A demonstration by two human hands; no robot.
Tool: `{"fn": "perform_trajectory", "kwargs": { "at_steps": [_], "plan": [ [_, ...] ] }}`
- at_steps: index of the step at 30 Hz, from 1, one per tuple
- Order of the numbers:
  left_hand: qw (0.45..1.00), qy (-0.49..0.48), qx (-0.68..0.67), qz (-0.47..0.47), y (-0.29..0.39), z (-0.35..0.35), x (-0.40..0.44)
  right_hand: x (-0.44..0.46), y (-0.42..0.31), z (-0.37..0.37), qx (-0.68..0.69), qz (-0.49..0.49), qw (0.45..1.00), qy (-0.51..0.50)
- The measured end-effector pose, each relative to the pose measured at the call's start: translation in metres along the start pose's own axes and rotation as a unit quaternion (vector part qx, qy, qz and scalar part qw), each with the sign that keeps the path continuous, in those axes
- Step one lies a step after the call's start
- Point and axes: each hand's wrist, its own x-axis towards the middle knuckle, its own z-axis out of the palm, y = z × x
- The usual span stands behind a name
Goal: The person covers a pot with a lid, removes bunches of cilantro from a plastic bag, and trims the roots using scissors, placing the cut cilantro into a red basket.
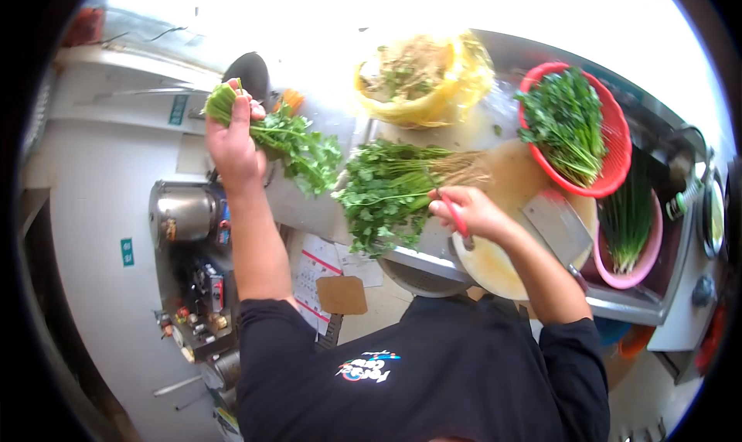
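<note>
My left hand (237, 144) is raised at the left, fingers wrapped round a bunch of cilantro (297, 152). The bunch's pale green stem ends stick out past my fingers, while its leaves hang to the right. A red-handled tool (454, 214) is gripped in my right hand (475, 210); its thin dark end points away, and I cannot tell whether it is a knife or scissors. Just beyond that hand lies a pile of cilantro (386, 191), leaves to the left, brown roots (464, 163) to the right on the edge of a round cutting board (506, 171).
A yellow bag-lined container (417, 113) holds roots and scraps. To the right, a red basket (616, 144) holds leafy greens, and a pink basin (653, 245) holds long green onions. A cleaver (558, 225) lies on the boards. A steel pot (184, 212) stands at the left.
</note>
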Motion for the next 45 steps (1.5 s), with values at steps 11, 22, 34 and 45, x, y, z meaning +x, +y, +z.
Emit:
{"fn": "perform_trajectory", "kwargs": {
  "at_steps": [11, 22, 34, 45],
  "plan": [
    [0.782, -0.341, 0.196, 0.484, -0.068, 0.352, -0.097, -0.156, 0.081, -0.02, 0.137, 0.061, 0.974, 0.171],
    [0.777, -0.605, 0.171, 0.043, -0.171, 0.411, -0.135, -0.23, 0.122, -0.031, 0.227, 0.053, 0.946, 0.224],
    [0.844, -0.371, 0.366, -0.131, -0.13, 0.103, -0.159, -0.178, 0.109, -0.027, 0.171, 0.082, 0.975, 0.118],
    [0.764, -0.26, 0.586, 0.07, -0.178, 0.063, -0.253, -0.139, 0.099, 0.012, 0.117, 0.131, 0.979, 0.103]
  ]
}}
